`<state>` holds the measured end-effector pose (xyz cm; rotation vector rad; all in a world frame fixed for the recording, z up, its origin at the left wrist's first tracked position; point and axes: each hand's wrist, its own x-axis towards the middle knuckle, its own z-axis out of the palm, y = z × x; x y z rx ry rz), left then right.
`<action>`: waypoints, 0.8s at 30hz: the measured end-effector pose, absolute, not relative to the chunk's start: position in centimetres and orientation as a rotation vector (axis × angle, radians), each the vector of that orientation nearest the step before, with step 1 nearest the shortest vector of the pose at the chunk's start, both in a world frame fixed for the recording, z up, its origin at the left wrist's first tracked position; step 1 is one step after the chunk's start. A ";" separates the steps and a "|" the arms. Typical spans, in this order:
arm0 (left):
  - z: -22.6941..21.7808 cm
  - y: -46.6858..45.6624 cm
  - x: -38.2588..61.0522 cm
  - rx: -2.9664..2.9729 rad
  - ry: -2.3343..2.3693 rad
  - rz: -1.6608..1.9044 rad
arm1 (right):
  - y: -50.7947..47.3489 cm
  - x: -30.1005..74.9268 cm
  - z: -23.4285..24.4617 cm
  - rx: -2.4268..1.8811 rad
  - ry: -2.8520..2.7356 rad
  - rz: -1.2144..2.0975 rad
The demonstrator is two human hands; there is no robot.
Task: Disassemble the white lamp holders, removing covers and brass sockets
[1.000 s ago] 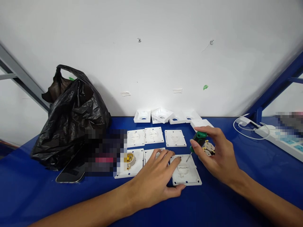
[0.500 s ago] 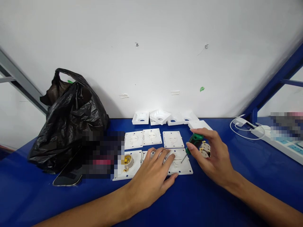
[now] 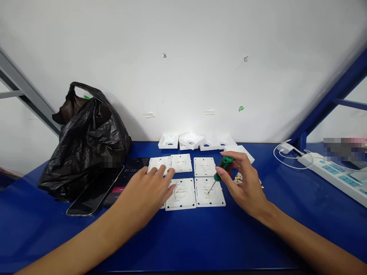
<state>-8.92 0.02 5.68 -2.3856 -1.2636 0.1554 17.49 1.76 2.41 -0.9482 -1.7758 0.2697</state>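
My right hand (image 3: 243,183) is closed round a small green-handled screwdriver (image 3: 222,166), its tip resting on the front right white square plate (image 3: 209,192). Behind that hand a brass-and-grey socket part (image 3: 237,178) peeks out. My left hand (image 3: 146,191) lies flat with fingers spread over the front left plate, hiding it, and touches nothing else I can make out. A second front plate (image 3: 181,194) lies between the hands. Three more white plates (image 3: 181,163) form a row behind them.
White square housings (image 3: 191,140) line the wall. A black plastic bag (image 3: 86,141) sits at the left with two phones (image 3: 94,191) in front of it. A white power strip (image 3: 332,172) with cable lies at the right. The bench top (image 3: 200,236) is blue.
My left hand has slid left, off the front right plate and onto the front left one. The right hand with the screwdriver has moved left onto the front right plate.
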 end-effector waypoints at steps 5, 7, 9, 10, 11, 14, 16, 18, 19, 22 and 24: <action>5.3 -1.0 -11.2 -2.309 -1.380 0.263 | 1.6 17.4 2.5 -0.950 -1.777 0.385; 5.3 -1.2 -11.4 -2.272 -1.384 0.262 | 1.6 17.5 2.4 -0.944 -1.775 0.423; 5.1 -1.4 -11.5 -2.265 -1.386 0.261 | 1.7 17.5 2.2 -0.943 -1.770 0.475; 5.0 -1.4 -11.6 -2.276 -1.387 0.259 | 1.7 17.5 2.1 -0.942 -1.766 0.501; 4.9 -1.4 -11.8 -2.293 -1.386 0.250 | 1.8 17.4 2.0 -0.940 -1.763 0.523; 4.8 -1.7 -12.4 -2.314 -1.352 0.184 | 2.0 17.4 1.9 -0.926 -1.760 0.561; 5.4 -2.1 -12.8 -2.295 -1.296 0.132 | 2.0 17.4 1.9 -0.920 -1.757 0.588; 6.5 -2.6 -12.9 -2.259 -1.248 0.071 | 2.0 17.4 1.9 -0.919 -1.759 0.624; 7.1 -2.8 -12.7 -2.230 -1.230 0.015 | 1.9 17.4 1.9 -0.919 -1.760 0.641; 8.7 -3.2 -11.4 -2.262 -1.125 -0.139 | 1.6 17.0 1.7 -0.905 -1.742 0.715; 9.0 -3.4 -9.7 -2.323 -1.051 -0.239 | 1.5 16.6 1.6 -0.861 -1.725 0.814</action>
